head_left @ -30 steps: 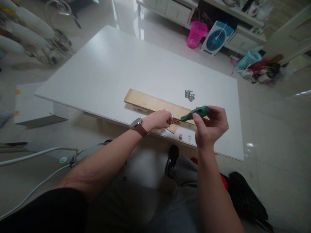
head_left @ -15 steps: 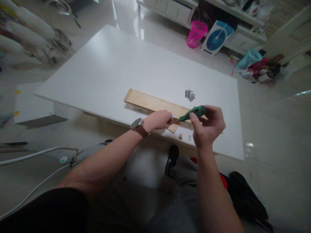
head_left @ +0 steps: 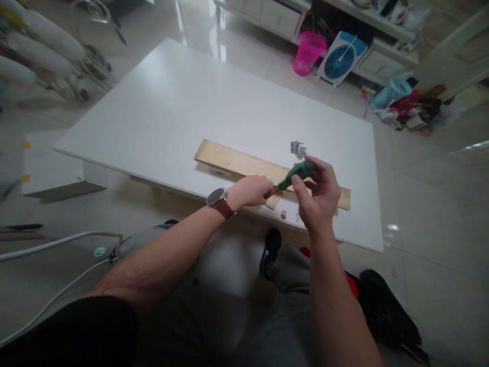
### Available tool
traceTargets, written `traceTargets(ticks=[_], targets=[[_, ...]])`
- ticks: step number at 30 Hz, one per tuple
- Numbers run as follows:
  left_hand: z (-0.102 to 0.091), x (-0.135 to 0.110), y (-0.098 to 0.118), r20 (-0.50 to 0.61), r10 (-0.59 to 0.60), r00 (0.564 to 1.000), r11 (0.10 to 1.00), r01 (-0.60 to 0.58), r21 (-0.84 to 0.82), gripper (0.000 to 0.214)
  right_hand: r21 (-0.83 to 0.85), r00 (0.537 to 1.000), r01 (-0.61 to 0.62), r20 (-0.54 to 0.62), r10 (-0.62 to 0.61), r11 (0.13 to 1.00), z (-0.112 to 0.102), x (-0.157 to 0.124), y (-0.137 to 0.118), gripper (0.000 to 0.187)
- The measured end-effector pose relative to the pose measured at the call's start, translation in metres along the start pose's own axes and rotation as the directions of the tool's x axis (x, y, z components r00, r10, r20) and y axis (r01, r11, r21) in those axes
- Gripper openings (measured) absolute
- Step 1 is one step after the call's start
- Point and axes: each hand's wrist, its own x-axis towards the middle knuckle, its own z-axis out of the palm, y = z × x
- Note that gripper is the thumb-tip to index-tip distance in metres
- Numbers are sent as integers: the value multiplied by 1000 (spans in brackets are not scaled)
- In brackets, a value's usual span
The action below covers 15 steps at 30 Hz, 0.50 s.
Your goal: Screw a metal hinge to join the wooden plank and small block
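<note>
My right hand [head_left: 318, 196] is closed on the green handle of a screwdriver [head_left: 294, 175]. Its thin shaft slants down to the left, with the tip hidden at the fingers of my left hand [head_left: 255, 189]. Those fingers are curled at the front edge of a long wooden board [head_left: 237, 159]; what they pinch, if anything, is hidden. A shorter wooden piece [head_left: 272, 200] juts out from the long board toward me. Just beyond the board lies a small heap of metal hinges and screws [head_left: 298, 149].
The board lies on a large white table [head_left: 183, 97]. Near its front edge is a small yellow-and-blue sticker [head_left: 283, 214]. Past the table stand a pink basket [head_left: 308, 53], a blue-and-white fan [head_left: 339, 60] and a light blue basket [head_left: 391, 93].
My right hand and the screwdriver have shifted a little to the left and tilted steeper. The board's right end now shows. My left hand has barely moved.
</note>
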Motion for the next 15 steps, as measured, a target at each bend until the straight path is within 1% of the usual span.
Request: traceTargets(ticks=[4,10,15], targets=[[3,1,-1,-13,21,1000,1000,-20,23,24,-26,1000,4,-20,-5,1000,2,1,0,42],[3,0,-2,-32,32,999,998,-30,50,25,-16,1000,10,22,-9,1000,1,1,1,49],[6,1,-3,-23,26,999,997,-24,67,24,-1,998,-30,56,30,1000,3,0,5,59]])
